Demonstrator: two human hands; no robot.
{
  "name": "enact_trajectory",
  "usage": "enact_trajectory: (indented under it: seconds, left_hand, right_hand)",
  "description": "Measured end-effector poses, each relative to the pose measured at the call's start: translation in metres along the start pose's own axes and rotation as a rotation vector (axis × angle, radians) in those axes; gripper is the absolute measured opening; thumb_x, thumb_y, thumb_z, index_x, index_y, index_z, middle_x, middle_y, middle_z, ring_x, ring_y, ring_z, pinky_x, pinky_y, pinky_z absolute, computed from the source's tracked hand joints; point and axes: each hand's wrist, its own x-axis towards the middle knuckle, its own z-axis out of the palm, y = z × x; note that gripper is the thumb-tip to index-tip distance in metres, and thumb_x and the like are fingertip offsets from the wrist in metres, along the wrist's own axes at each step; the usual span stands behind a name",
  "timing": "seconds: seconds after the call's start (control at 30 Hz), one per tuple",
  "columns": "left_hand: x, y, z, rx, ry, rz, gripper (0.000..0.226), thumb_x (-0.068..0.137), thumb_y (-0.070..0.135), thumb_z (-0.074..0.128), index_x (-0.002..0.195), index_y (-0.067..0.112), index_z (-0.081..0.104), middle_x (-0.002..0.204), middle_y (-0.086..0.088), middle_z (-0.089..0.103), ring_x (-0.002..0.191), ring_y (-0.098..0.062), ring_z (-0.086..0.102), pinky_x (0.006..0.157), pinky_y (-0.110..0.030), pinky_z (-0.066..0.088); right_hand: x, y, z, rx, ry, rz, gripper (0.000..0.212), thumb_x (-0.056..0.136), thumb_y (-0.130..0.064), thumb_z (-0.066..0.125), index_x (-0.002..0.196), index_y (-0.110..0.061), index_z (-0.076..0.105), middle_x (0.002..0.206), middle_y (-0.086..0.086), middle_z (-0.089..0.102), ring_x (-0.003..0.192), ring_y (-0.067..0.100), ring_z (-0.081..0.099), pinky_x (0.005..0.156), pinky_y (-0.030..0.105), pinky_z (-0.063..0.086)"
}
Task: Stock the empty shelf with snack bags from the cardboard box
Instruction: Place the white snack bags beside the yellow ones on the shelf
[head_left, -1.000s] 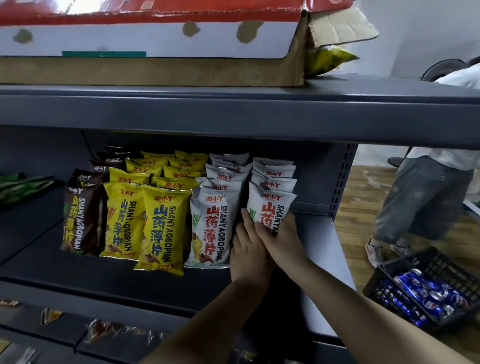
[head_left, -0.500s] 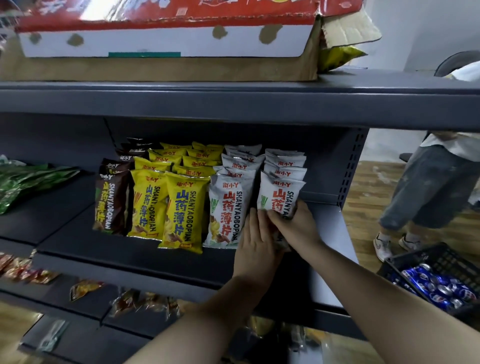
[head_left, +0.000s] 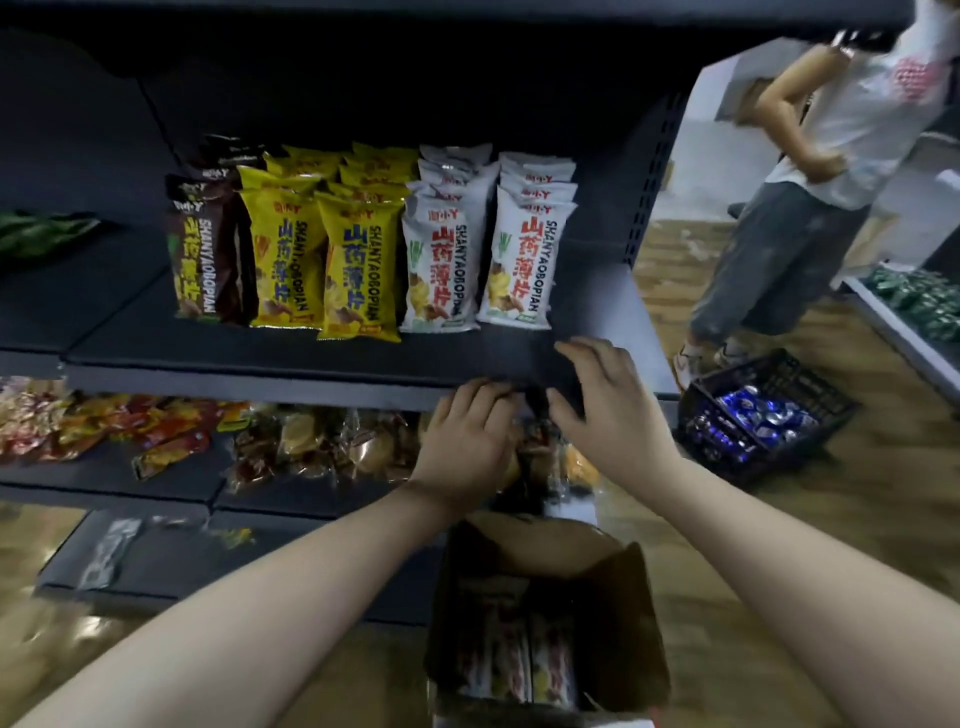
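A shop: dark shelves (head_left: 332, 364) stocked with rows of snack bags (head_left: 358, 270).

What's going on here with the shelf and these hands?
A person is stocking a shelf with snack bags. Rows of brown, yellow and white bags stand upright on it. Both hands are empty and sit in front of the shelf's front edge, above an open cardboard box on the floor that holds more white bags. Another person stands to the right beside a crate of cans.

yellow bags (head_left: 322, 260), white bags (head_left: 483, 260), dark shelf (head_left: 260, 358)
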Motion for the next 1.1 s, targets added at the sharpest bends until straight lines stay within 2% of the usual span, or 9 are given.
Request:
enact_trajectory:
  seconds: [0.13,0.2,0.3,0.4,0.5,0.73,0.83,1.0,1.1]
  left_hand:
    - [-0.05,0.011,0.005,-0.049,-0.116,0.033,0.024,0.08,0.014,0.048,0.102,0.01,0.056,0.104,-0.009,0.061,0.089,-0.03,0.057,0.074,-0.036,0.041]
    - [-0.071,0.015,0.007,-0.071,-0.216,0.019,0.028,0.076,0.016,0.044,0.103,0.012,0.051,0.101,-0.009,0.061,0.087,-0.031,0.058,0.075,-0.036,0.039]
    - [-0.095,0.022,0.007,-0.069,-0.385,0.006,0.035,0.072,0.017,0.045,0.103,0.01,0.059,0.098,-0.011,0.066,0.087,-0.033,0.064,0.074,-0.04,0.052]
    - [-0.111,0.025,0.008,-0.146,-0.51,0.006,0.025,0.064,0.003,0.068,0.089,0.009,0.069,0.085,-0.011,0.07,0.077,-0.031,0.067,0.065,-0.036,0.054]
    - [-0.124,0.025,0.016,-0.218,-0.591,-0.04,0.017,0.069,0.001,0.067,0.083,0.011,0.068,0.078,-0.007,0.068,0.069,-0.029,0.065,0.052,-0.027,0.043]
    - [-0.141,0.042,0.04,-0.253,-0.76,-0.284,0.029,0.098,0.017,0.037,0.119,0.019,0.057,0.117,-0.002,0.061,0.105,-0.023,0.058,0.075,-0.03,0.043]
    - [-0.144,0.047,0.062,-0.254,-0.867,-0.361,0.027,0.099,0.018,0.035,0.112,0.018,0.058,0.113,-0.003,0.062,0.1,-0.022,0.06,0.077,-0.032,0.046]
    - [-0.152,0.053,0.112,-0.29,-1.178,-0.564,0.019,0.096,0.019,0.04,0.086,0.011,0.054,0.1,-0.011,0.063,0.094,-0.029,0.06,0.071,-0.032,0.041]
    - [-0.167,0.06,0.143,-0.305,-1.41,-0.581,0.02,0.098,0.016,0.041,0.097,0.004,0.057,0.11,-0.018,0.061,0.102,-0.032,0.058,0.076,-0.034,0.042]
  right_hand:
    - [-0.058,-0.004,0.017,-0.043,-0.027,-0.053,0.049,0.083,-0.033,0.047,0.121,-0.006,0.061,0.12,0.012,0.06,0.097,0.035,0.062,0.076,0.042,0.054]
    - [-0.081,-0.005,0.026,-0.036,-0.096,-0.023,0.048,0.08,-0.029,0.055,0.122,-0.007,0.059,0.121,0.012,0.059,0.102,0.035,0.061,0.078,0.043,0.054]
    - [-0.11,-0.001,0.04,-0.093,-0.203,0.045,0.053,0.074,-0.022,0.068,0.124,-0.009,0.058,0.12,0.009,0.059,0.104,0.033,0.058,0.076,0.039,0.05]
    - [-0.133,0.005,0.055,-0.111,-0.323,0.058,0.058,0.079,-0.026,0.065,0.132,-0.01,0.05,0.127,0.009,0.054,0.113,0.032,0.053,0.08,0.04,0.048]
    - [-0.15,0.014,0.068,-0.109,-0.46,0.075,0.059,0.085,-0.03,0.059,0.139,-0.011,0.042,0.134,0.008,0.047,0.121,0.029,0.047,0.088,0.04,0.048]
    - [-0.168,0.037,0.118,0.007,-0.903,0.338,0.052,0.094,-0.039,0.048,0.138,-0.014,0.037,0.137,0.012,0.038,0.127,0.03,0.033,0.1,0.044,0.04]
    - [-0.169,0.049,0.146,0.052,-1.104,0.461,0.05,0.095,-0.038,0.049,0.136,-0.011,0.041,0.136,0.016,0.037,0.126,0.034,0.034,0.104,0.04,0.035]
    - [-0.17,0.068,0.185,0.05,-1.249,0.458,0.044,0.1,-0.029,0.041,0.139,-0.01,0.039,0.137,0.015,0.038,0.127,0.035,0.035,0.104,0.036,0.031]
    - [-0.176,0.078,0.218,0.075,-1.318,0.451,0.041,0.1,-0.025,0.037,0.14,-0.014,0.039,0.138,0.013,0.041,0.126,0.036,0.038,0.104,0.037,0.031]
